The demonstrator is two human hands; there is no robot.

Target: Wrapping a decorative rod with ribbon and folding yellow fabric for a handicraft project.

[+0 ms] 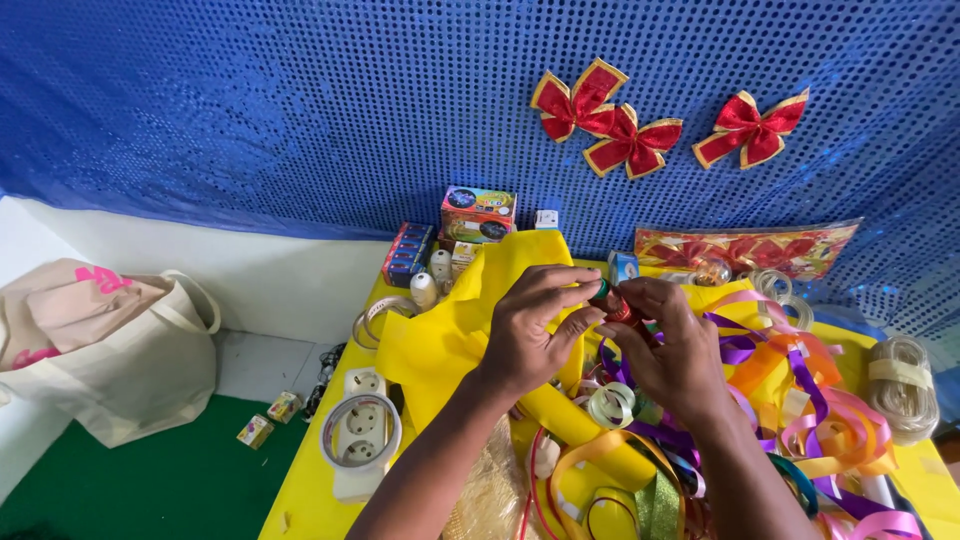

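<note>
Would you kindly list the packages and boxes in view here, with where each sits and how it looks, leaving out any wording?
Colourful box: back of the yellow table, against the blue sequinned backdrop; rectangular, multicoloured print.
Blue carton: left of it; long, blue with red.
Small blue-white box: right of the yellow cloth.
Flat clear packet: back right; red and gold bows inside.
Two small boxes: green floor, beside the cloth bag; yellowish.

Yellow felt sheet on yellow table, w/ white power strip left of it, tangled satin ribbons right, small cardboard boxes behind, cream canvas tote bag on floor far left.
</note>
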